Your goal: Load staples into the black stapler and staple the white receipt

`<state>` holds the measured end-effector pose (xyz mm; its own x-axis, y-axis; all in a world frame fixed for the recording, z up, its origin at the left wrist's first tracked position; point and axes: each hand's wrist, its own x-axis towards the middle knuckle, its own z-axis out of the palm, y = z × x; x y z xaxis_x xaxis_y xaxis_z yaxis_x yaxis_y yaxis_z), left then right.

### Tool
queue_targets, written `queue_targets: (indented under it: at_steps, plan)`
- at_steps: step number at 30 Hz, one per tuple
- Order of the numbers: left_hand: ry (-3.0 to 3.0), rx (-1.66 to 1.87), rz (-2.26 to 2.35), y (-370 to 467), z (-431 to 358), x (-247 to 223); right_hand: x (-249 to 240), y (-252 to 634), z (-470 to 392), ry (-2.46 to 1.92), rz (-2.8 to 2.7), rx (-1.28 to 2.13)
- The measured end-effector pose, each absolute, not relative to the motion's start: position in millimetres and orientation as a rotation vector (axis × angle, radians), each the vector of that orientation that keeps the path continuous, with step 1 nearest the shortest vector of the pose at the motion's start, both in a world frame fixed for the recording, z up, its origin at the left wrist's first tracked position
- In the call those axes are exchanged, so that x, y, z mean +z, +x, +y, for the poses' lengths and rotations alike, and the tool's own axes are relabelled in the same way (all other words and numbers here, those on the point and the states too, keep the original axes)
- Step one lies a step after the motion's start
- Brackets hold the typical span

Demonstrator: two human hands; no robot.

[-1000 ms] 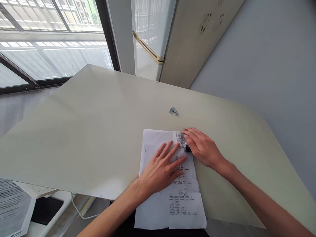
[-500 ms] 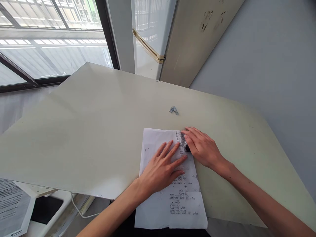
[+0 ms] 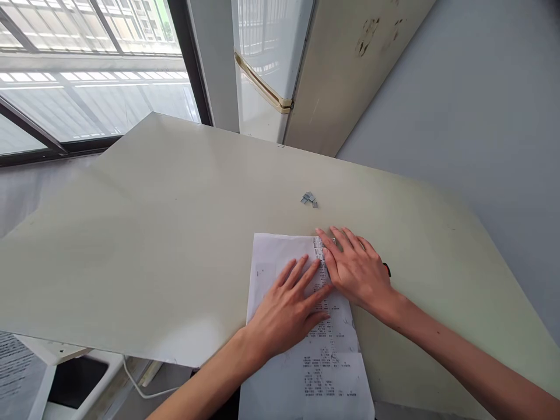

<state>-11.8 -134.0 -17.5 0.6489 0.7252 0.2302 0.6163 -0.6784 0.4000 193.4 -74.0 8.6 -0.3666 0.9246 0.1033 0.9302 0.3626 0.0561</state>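
Observation:
White printed paper (image 3: 275,248) lies on the pale table, its lower part reaching past the near edge. My left hand (image 3: 293,306) rests flat on it with the fingers spread. My right hand (image 3: 356,265) is on the paper's upper right edge, palm down and fingers stretched out. From behind that hand's right side pokes the end of a black and orange object (image 3: 387,269); the rest of it is hidden. Beyond the paper sits a small pile of grey metal staple strips (image 3: 309,199).
The pale table (image 3: 175,233) has its near edge at the lower left. Below that edge are a white cable (image 3: 144,392), a black flat item (image 3: 76,382) and another printed sheet (image 3: 15,373). A fridge-like cabinet (image 3: 345,70) and a wall stand behind.
My right hand has flattened and shifted slightly. The black object that showed between it and my left hand is now seen on its right side. The view has tilted a little.

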Motion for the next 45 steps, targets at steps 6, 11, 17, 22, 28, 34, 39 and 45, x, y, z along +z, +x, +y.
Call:
queue_targets:
  at_steps: [6, 11, 17, 22, 28, 34, 39, 45]
  plan:
    - [2.578, 0.549, 1.078, -13.5, -133.3, -16.6, 14.9, 194.8, -72.1, -1.697, -2.489, 0.041]
    - [2.604, 0.529, 1.065, -18.7, -133.3, -14.1, 23.2, 212.8, -76.3, -1.618, -2.223, 0.36]
    - [2.64, 0.453, 1.047, -43.3, -123.3, -5.9, 9.6, 244.4, -95.5, -1.358, -2.293, 0.338]
    - [2.669, 0.435, 1.028, -74.2, -110.9, 1.8, -8.2, 272.6, -106.9, -1.36, -2.217, 0.318]
    - [2.644, 0.408, 1.133, -98.0, -107.8, 15.9, -16.2, 303.8, -100.6, -1.538, -1.964, 0.431]
    - [2.605, 0.306, 1.291, -114.8, -103.0, 12.6, -22.7, 314.2, -91.6, -1.659, -1.699, 0.582]
    - [2.596, 0.284, 1.412, -119.1, -80.8, 3.8, -17.5, 311.1, -91.7, -1.653, -1.625, 0.66]
    - [2.585, 0.284, 1.47, -114.8, -47.7, 2.0, -15.1, 310.5, -89.9, -1.619, -1.644, 0.631]
